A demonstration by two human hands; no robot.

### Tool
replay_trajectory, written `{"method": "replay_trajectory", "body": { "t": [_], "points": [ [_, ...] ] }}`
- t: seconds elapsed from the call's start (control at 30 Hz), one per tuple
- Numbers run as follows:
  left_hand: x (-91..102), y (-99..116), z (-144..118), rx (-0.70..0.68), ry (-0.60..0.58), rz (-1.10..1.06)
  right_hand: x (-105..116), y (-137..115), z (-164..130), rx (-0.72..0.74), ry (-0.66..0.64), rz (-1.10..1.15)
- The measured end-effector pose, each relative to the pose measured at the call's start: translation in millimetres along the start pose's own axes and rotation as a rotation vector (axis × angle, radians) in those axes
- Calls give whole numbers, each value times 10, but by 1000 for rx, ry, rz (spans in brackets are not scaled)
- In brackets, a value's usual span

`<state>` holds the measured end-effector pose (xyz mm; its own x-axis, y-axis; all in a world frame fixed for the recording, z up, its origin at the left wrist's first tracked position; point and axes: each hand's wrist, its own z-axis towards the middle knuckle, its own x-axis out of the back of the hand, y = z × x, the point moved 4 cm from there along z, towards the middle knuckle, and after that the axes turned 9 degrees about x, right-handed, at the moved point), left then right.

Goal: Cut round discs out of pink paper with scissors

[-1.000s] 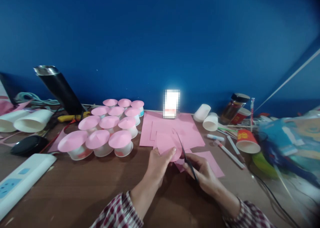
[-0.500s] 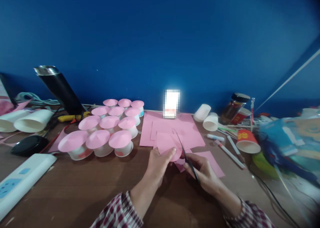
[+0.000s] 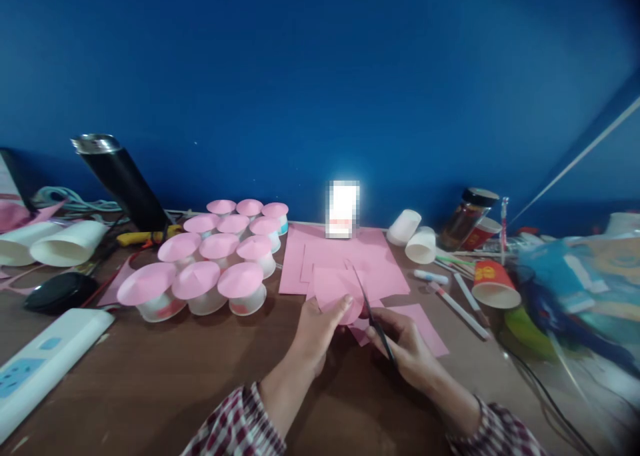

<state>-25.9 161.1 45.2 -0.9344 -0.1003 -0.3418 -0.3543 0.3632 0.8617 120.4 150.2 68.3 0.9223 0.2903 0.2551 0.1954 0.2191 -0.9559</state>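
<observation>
My left hand (image 3: 320, 329) pinches a rounded piece of pink paper (image 3: 336, 288) just above the brown table. My right hand (image 3: 403, 346) grips black-handled scissors (image 3: 367, 303), whose blades point away from me along the right edge of that piece. Under and behind both hands lie flat pink paper sheets (image 3: 345, 253). To the left stand several small white cups topped with pink paper cones (image 3: 210, 266).
A black flask (image 3: 120, 179), white paper cups on their sides (image 3: 50, 241), a black lid and a white power strip (image 3: 45, 359) are at left. At right lie two white cups (image 3: 415, 236), a jar (image 3: 467, 216), a red cup (image 3: 493, 283), pens and cables.
Both hands stay almost in place; the scissors and pink piece shift only slightly. The view has dipped a little.
</observation>
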Motion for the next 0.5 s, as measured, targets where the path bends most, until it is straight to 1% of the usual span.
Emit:
{"method": "replay_trajectory", "body": {
  "t": [0.13, 0.23, 0.37, 0.5],
  "points": [
    [-21, 19, -27, 4, -1, -5, 12, 15, -7, 13, 28, 9],
    [-43, 17, -44, 35, 1, -56, 7, 50, -17, -14, 54, 49],
    [-73, -2, -55, 61, -32, -120, -18, 113, -26, -31, 69, 100],
    [-70, -15, -48, 37, -53, -114, -38, 132, -22, -11, 63, 119]
  ]
}}
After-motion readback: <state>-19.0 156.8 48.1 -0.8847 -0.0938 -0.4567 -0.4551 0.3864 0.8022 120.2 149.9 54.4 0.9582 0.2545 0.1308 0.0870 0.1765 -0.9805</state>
